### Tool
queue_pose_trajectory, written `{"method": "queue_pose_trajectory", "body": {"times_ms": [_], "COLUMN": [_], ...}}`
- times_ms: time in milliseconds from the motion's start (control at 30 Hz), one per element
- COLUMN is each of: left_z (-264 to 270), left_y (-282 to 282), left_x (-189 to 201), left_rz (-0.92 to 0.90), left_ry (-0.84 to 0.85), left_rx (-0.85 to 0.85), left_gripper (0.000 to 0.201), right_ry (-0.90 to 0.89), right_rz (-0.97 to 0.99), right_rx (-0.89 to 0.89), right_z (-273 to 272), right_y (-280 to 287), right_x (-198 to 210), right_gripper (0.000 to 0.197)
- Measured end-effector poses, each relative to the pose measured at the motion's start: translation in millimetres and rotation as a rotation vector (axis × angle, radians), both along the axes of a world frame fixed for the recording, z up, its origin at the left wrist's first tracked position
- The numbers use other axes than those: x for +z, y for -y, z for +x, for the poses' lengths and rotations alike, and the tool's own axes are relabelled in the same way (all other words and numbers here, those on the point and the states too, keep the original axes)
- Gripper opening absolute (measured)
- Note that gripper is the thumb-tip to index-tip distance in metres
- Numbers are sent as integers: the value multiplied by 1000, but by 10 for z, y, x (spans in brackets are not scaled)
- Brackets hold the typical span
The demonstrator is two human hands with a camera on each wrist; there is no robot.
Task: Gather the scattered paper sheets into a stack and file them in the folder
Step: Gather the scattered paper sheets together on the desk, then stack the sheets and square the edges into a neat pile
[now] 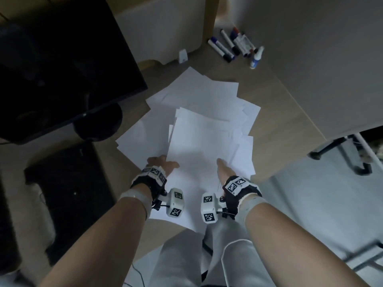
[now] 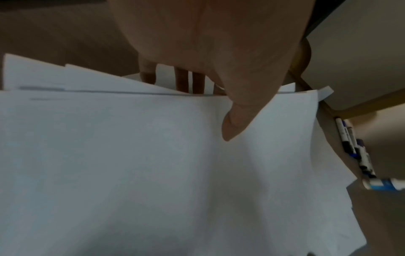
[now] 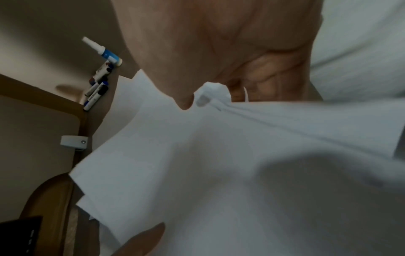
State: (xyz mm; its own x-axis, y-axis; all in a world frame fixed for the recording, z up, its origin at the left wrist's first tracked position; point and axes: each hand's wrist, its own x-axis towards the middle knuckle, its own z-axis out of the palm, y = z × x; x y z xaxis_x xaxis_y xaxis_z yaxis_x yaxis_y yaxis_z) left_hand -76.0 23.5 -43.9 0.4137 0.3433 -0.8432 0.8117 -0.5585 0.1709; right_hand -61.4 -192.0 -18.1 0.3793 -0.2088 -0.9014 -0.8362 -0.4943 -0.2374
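Note:
Several white paper sheets (image 1: 196,94) lie fanned and overlapping on the wooden desk (image 1: 279,112). A nearer bundle of sheets (image 1: 199,146) is raised at its near edge between both hands. My left hand (image 1: 163,165) pinches the bundle's left side, thumb (image 2: 232,124) on top of the paper (image 2: 153,173) and fingers underneath. My right hand (image 1: 222,169) pinches the right side; its thumb (image 3: 184,100) presses into the sheets (image 3: 219,155), which crease there. No folder is recognisable in any view.
A black monitor (image 1: 62,59) on a round foot stands at the left. Several markers (image 1: 232,44) and a small spray bottle (image 1: 257,58) lie at the back, beside a small white block (image 1: 183,56). The desk ends on the right above a chair base (image 1: 342,154).

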Motion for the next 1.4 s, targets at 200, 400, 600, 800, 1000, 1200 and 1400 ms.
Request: {"method": "queue_pose_trajectory", "body": {"times_ms": [200,400,600,800,1000,1200,1400], "left_z": [-147,-247,-196,-132,-57,128,369], "left_y": [-56,-86,-138,-16,-22,24,180], "left_x": [-168,-118,-89,-6,-12,79,347], "left_rz": [-135,-13,-82,2,-76,-68,-178], "left_ry": [63,84,73,114,53,146,480], "left_rx": [139,43,151,293,407,554,671], "left_gripper": [103,92,115,98,118,86,17], "right_ry": [-42,2,41,165,201,362,445], "right_rz": [44,-54,63,102,128,345,405], "right_rx": [39,74,-26,1,125,71,139], "right_z": [-128,-34,56,117,259,371,806], "right_y": [-89,-218,-167,-219,-151,35,263], "right_x": [-17,80,-14,-67,-45,145,518], "right_gripper": [50,68,72,85,48,25,23]}}
